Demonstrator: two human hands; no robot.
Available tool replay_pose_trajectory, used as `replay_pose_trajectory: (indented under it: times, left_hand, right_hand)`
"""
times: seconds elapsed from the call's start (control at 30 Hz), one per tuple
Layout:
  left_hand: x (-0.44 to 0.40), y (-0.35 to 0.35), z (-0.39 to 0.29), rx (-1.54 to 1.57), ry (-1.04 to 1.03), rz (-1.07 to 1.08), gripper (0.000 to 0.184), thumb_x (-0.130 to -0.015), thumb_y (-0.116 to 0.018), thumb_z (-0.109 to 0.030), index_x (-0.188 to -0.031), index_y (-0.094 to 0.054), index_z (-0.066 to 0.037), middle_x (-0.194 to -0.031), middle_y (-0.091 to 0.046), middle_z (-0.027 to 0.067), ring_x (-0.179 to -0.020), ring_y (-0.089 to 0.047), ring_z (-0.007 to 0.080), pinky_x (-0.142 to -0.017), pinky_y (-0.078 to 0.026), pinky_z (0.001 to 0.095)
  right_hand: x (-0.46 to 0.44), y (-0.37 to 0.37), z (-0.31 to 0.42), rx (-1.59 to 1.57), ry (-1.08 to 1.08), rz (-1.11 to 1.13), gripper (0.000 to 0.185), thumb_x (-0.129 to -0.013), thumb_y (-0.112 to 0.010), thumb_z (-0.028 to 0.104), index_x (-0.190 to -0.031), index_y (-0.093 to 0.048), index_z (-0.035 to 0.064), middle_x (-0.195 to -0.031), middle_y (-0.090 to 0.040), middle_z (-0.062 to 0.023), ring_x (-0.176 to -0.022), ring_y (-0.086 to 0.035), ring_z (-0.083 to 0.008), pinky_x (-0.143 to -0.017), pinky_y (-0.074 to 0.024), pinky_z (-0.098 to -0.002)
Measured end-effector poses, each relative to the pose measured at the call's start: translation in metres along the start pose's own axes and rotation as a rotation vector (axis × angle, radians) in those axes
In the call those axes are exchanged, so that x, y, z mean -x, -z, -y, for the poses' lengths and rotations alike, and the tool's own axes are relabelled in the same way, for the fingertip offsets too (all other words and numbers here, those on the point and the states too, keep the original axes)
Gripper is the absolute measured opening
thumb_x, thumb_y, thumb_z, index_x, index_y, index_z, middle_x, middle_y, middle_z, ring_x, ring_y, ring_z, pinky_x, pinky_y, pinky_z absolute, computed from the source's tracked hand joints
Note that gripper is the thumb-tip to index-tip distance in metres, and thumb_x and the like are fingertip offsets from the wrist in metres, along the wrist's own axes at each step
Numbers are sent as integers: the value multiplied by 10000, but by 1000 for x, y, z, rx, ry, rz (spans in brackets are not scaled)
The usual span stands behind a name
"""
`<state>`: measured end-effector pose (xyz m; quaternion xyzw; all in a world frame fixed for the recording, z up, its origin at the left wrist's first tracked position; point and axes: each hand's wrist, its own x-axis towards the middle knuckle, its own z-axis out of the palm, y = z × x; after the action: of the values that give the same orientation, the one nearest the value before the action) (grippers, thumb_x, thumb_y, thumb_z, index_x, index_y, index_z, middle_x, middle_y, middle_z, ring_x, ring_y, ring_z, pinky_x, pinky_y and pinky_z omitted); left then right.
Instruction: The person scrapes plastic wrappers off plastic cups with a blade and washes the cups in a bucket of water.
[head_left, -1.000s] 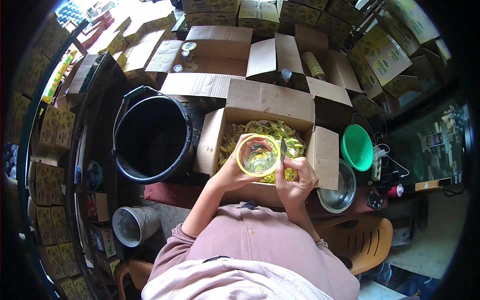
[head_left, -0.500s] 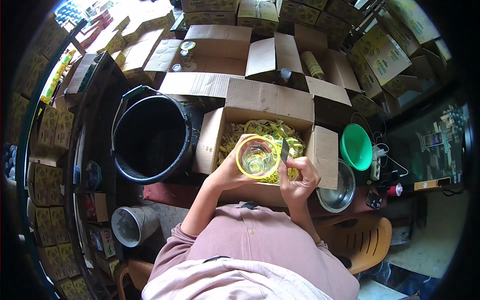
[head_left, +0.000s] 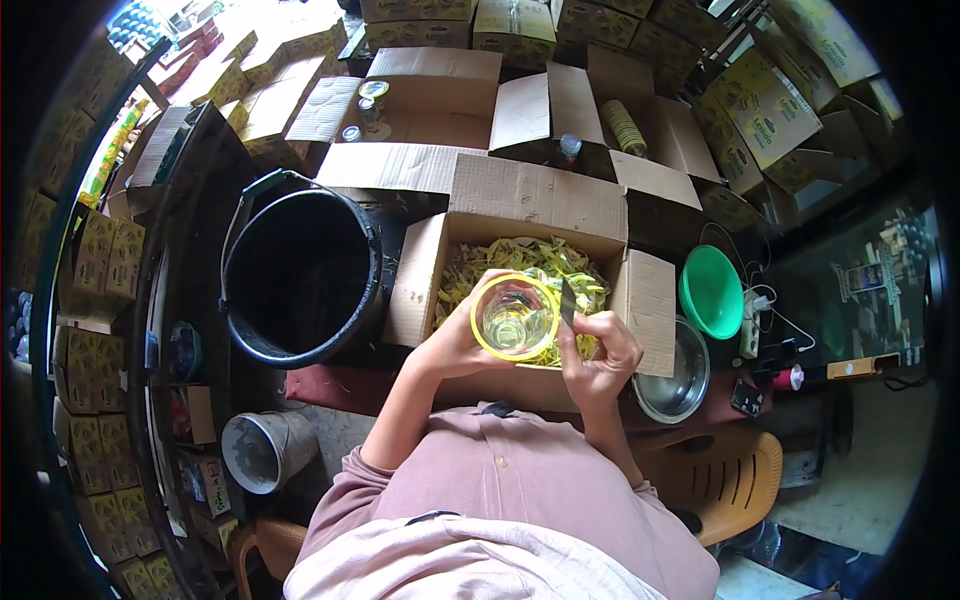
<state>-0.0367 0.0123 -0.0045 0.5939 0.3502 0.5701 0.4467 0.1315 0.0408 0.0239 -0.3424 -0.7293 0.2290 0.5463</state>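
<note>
My left hand (head_left: 454,338) is wrapped round a clear plastic cup (head_left: 513,318) with a yellow rim, its mouth tilted up toward me. In my right hand (head_left: 602,358) a dark flat blade (head_left: 568,300) is pinched between thumb and fingers, its upper end close to the cup's right rim. I cannot tell whether the blade touches the cup. Under both hands stands an open cardboard box (head_left: 540,192) filled with yellow-green shreds (head_left: 480,265).
A black bucket (head_left: 232,300) stands left of the box, with a grey bucket (head_left: 262,455) below. On the right are a green basin (head_left: 712,292) and a metal bowl (head_left: 690,385). Farther back, one open carton (head_left: 440,110) holds jars and another holds stacked cups (head_left: 624,130).
Almost nothing differs. The cup and my left hand have shifted very slightly left, and my right hand keeps its pinch on the blade.
</note>
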Motion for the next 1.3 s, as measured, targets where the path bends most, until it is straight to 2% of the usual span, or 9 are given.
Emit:
replay_pose_trajectory:
  times: [0.3,0.4,0.63,0.77,0.93,1.1,1.2,1.3]
  left_hand:
    - [0,-3,-7,7,90,98,777,-551,-772,-97,-1211,-370,-10,-1124,-472,95,-1069,-465,183,-960,-342,312]
    - [2,-1,0,47,45,83,767,-557,-755,-74,-1213,-364,-11,-1139,-457,89,-1070,-464,182,-960,-340,316]
    - [2,2,16,372,101,20,730,-605,-693,-18,-1235,-326,-46,-1150,-432,68,-1114,-431,172,-969,-322,333]
    - [1,2,13,325,59,5,675,-617,-697,-32,-1203,-363,-38,-1149,-433,73,-1113,-430,175,-962,-335,328]
    - [-1,-2,10,232,-8,-2,617,-636,-691,-44,-1175,-392,-23,-1136,-438,80,-1100,-435,174,-955,-350,324]
    - [-1,-13,5,176,-15,-96,643,-624,-707,-53,-1180,-387,-13,-1116,-440,87,-1084,-444,173,-955,-351,320]
    - [-1,-14,6,104,-21,-119,656,-618,-721,-62,-1182,-389,-12,-1120,-435,87,-1080,-449,179,-952,-354,320]
    - [-1,-12,8,23,-21,-107,667,-610,-735,-69,-1181,-396,-12,-1124,-434,87,-1076,-455,185,-947,-359,321]
  right_hand:
    - [-3,-3,-3,-27,4,13,200,-616,-659,-100,-769,-604,15,-650,-580,-80,-582,-582,-161,-540,-436,-245]
    - [-2,-3,-2,-41,-31,-17,175,-627,-660,-94,-752,-595,9,-648,-580,-76,-583,-579,-155,-541,-434,-242]
    - [0,-2,-5,-102,-143,-86,126,-664,-664,-58,-728,-578,8,-658,-583,-56,-599,-572,-120,-542,-430,-235]
    - [3,-3,-2,-104,-141,-72,125,-661,-665,-54,-729,-582,11,-651,-582,-58,-590,-573,-124,-543,-432,-235]
    - [3,-6,5,-40,-19,-25,136,-648,-662,-65,-738,-597,15,-634,-576,-69,-573,-577,-150,-548,-450,-252]
    - [2,-7,7,20,2,-44,144,-650,-658,-72,-746,-604,20,-645,-575,-70,-572,-577,-154,-537,-452,-253]
    - [2,-7,6,86,91,-41,173,-634,-647,-77,-768,-588,15,-660,-567,-72,-577,-556,-160,-509,-423,-239]
    - [2,-6,7,100,79,-49,181,-643,-660,-76,-785,-624,29,-647,-565,-72,-567,-572,-164,-534,-452,-258]
